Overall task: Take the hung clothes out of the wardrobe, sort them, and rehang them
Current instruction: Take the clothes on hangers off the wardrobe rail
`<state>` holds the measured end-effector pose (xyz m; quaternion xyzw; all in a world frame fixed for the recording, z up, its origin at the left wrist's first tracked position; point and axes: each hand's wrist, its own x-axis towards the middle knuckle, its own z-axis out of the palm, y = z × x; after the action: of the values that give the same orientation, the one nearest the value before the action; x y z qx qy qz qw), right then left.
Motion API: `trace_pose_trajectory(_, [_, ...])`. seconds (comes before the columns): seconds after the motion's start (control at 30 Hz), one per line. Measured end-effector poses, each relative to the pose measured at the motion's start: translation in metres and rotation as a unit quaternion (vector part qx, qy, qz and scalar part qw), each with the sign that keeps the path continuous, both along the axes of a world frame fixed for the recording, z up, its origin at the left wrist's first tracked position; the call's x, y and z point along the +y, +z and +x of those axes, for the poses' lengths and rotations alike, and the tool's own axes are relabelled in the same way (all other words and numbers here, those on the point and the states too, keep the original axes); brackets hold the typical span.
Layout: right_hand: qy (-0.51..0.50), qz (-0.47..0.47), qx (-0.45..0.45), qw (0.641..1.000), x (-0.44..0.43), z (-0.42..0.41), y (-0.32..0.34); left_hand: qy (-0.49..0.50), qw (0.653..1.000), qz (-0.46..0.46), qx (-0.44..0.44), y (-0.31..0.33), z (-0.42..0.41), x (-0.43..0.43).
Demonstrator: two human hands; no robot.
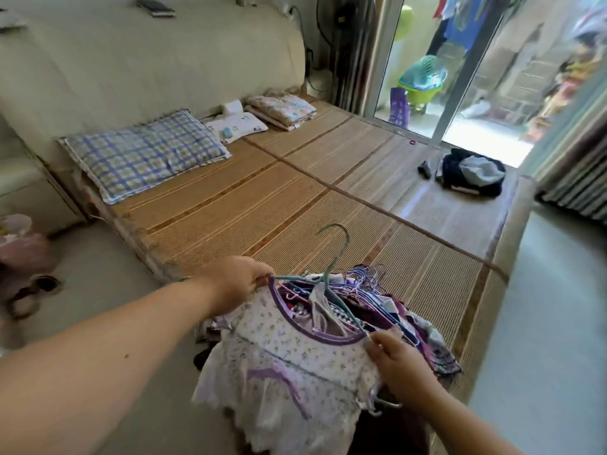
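A white floral top [282, 366] with purple trim lies on top of a pile of clothes and hangers [404, 320] at the near edge of the bed. A teal hanger [331, 274] sticks out of its neckline, hook pointing up. My left hand [238, 282] pinches the left shoulder of the top and the hanger's arm. My right hand [399, 364] grips the top's right shoulder. The pile beneath is mostly hidden by the top.
The bed is covered with a woven mat [295, 198]. A plaid pillow [144, 152] and smaller pillows lie by the headboard. A dark heap of clothes [473, 172] sits at the far right corner. A glass door [437, 70] stands beyond.
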<state>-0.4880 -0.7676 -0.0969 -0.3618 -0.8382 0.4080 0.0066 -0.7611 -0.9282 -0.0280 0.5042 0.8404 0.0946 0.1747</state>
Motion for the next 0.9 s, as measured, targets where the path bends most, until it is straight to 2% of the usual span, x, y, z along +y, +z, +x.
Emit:
trace_pose_trajectory(0.2, [-0.036, -0.053, -0.078, 0.995, 0.091, 0.020, -0.069, 0.029, 0.996, -0.066, -0.049, -0.091, 0.023, 0.108])
trace_pose_trajectory(0.33, [-0.037, -0.066, -0.113, 0.991, 0.144, 0.014, -0.115, 0.088, 0.992, -0.082, -0.033, -0.139, 0.027, 0.160])
trace_pose_trajectory(0.47, [-0.045, -0.040, -0.125, 0.990, 0.177, 0.005, -0.156, 0.124, 0.984, -0.056, -0.116, -0.179, 0.027, 0.189])
trace_pose_trajectory(0.57, [-0.062, -0.037, -0.124, 0.990, 0.189, -0.001, -0.176, 0.120, 0.983, -0.085, -0.112, -0.197, 0.036, 0.196])
trace_pose_trajectory(0.77, [0.080, 0.058, -0.179, 0.979, 0.195, -0.019, -0.175, 0.068, 0.975, -0.202, -0.060, -0.192, 0.052, 0.193])
trace_pose_trajectory(0.9, [0.154, 0.087, -0.116, 0.977, 0.190, -0.051, -0.139, 0.079, 0.977, -0.190, -0.049, -0.160, 0.046, 0.181])
